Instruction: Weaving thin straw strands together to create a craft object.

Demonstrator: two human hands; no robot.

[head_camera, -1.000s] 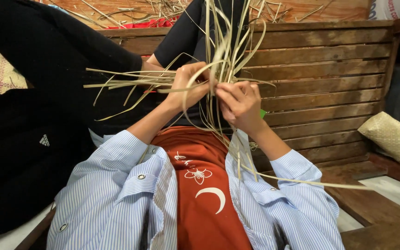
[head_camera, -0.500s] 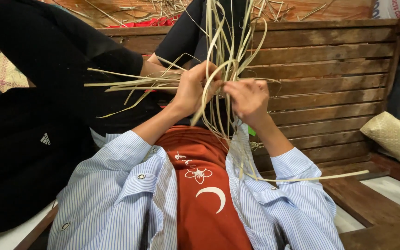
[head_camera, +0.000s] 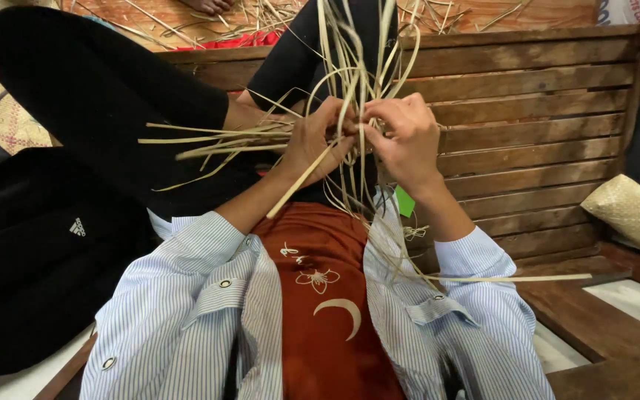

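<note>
Hands raised: left hand [head_camera: 312, 141], right hand [head_camera: 407, 137] pinching straw strips [head_camera: 353, 67].

I sit on a slatted wooden bench [head_camera: 527, 118]; a woven straw pouch [head_camera: 631, 213] lies at its right end.

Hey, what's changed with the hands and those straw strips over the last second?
Both hands rose a little and closed together: the left hand and right hand now pinch the pale strips nearer the top. The loop between them tightened. The woven pouch and wooden slats stayed put.
</note>
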